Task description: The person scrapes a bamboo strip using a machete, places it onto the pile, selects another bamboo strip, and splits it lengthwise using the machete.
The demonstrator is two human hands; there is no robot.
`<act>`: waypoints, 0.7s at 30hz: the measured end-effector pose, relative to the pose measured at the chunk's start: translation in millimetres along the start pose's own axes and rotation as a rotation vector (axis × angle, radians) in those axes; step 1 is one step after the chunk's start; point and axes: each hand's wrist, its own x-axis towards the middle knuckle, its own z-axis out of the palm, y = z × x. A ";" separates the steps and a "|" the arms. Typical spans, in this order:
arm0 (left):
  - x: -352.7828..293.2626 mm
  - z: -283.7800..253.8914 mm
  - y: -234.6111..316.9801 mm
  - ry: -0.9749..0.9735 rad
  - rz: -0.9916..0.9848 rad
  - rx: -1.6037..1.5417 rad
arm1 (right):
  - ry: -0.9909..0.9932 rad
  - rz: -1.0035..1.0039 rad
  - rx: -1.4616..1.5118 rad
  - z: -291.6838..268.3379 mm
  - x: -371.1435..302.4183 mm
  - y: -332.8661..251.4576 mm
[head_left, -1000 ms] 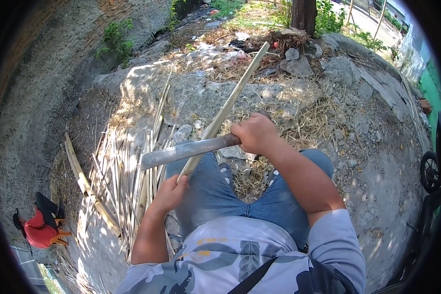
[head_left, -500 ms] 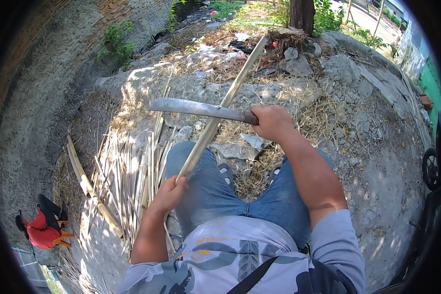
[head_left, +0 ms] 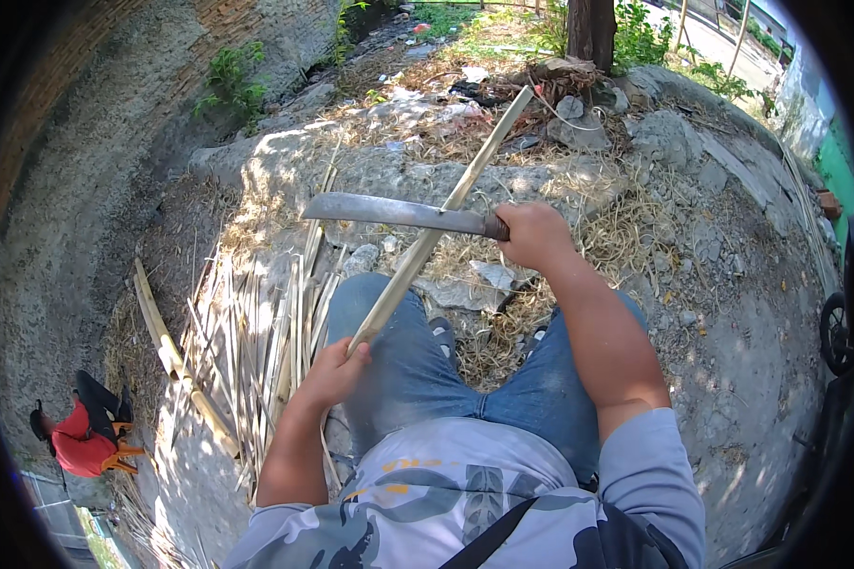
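My left hand (head_left: 337,370) is closed round the near end of a long, pale bamboo strip (head_left: 399,280), which slants up and away to the right over my left thigh. In my right hand (head_left: 533,235) is the dark handle of a machete (head_left: 375,210). Its broad grey blade lies crosswise over the strip, pointing left, and appears to touch it around mid-length. A thin, curved sliver shows by the strip's far end.
Many split bamboo strips (head_left: 280,332) lie beside my left leg, with longer bamboo pieces (head_left: 188,384) farther left. Curly shavings (head_left: 498,341) litter the ground between my feet. Rubble and a tree trunk (head_left: 591,33) stand ahead. A person in red (head_left: 83,441) sits far left.
The machete and my right hand have shifted slightly right. The strip's far end has dropped a little toward me and to the right. Both hands keep their grip.
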 end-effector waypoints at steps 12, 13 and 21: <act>-1.9 -0.5 -2.0 0.010 -0.047 -0.100 | -0.179 0.039 -0.072 -18.0 1.7 -24.2; -2.2 -0.1 -1.2 0.007 -0.048 -0.097 | -0.200 0.049 -0.075 -19.3 1.5 -23.8; -4.4 0.6 11.1 0.003 -0.073 -0.087 | -0.334 -0.032 -0.074 -21.9 -6.0 -41.4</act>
